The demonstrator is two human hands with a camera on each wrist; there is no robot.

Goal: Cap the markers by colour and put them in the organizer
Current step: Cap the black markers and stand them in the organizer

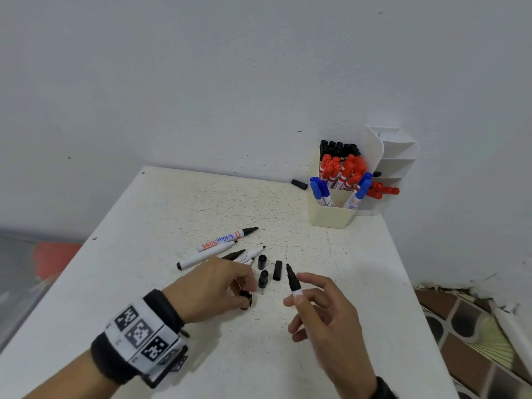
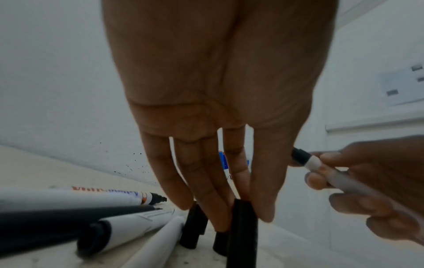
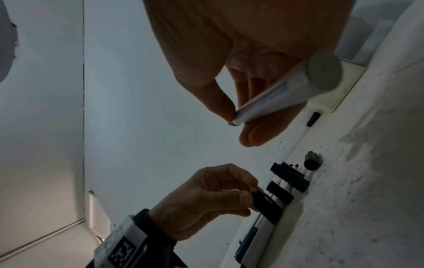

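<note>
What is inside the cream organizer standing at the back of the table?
The cream organizer holds capped markers upright: black ones at the back, red ones in the middle, blue ones in front. Its walls hide their lower ends.

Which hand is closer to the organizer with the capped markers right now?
Right. The right hand, holding an uncapped black marker, is nearer the organizer at the table's far right corner. The left hand, pinching a black cap, is farther left.
</note>
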